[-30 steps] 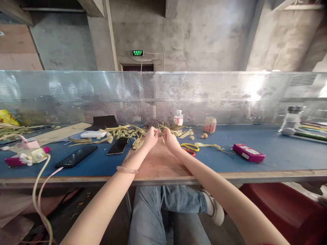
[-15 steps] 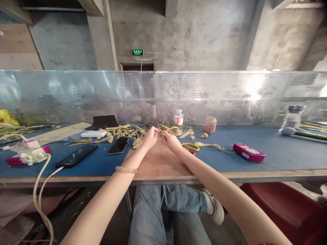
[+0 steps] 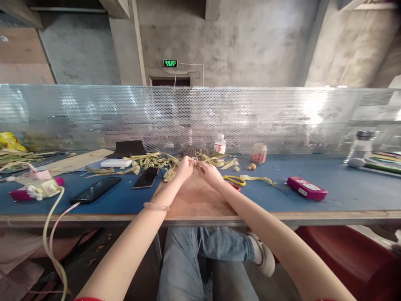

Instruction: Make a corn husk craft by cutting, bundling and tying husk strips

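Observation:
My left hand (image 3: 186,167) and my right hand (image 3: 206,170) meet close together above the far part of a brown board (image 3: 194,196). Both have their fingers pinched, and whatever lies between the fingertips is too small to make out. Dried, pale green plant strips (image 3: 153,160) are heaped just beyond and to the left of my hands. More dry strips (image 3: 224,161) lie to the right. Yellow-handled scissors (image 3: 235,180) rest beside my right forearm, partly covered by it. A bangle sits on my left wrist.
Phones (image 3: 95,190) and a power strip with cables (image 3: 39,188) lie on the left. A small white bottle (image 3: 219,144), a jar (image 3: 258,154) and a magenta box (image 3: 306,188) stand rightward. A perforated metal screen (image 3: 282,121) closes off the table's back.
My hands stay together at the same place, with only small finger movements. The whole view has shifted slightly.

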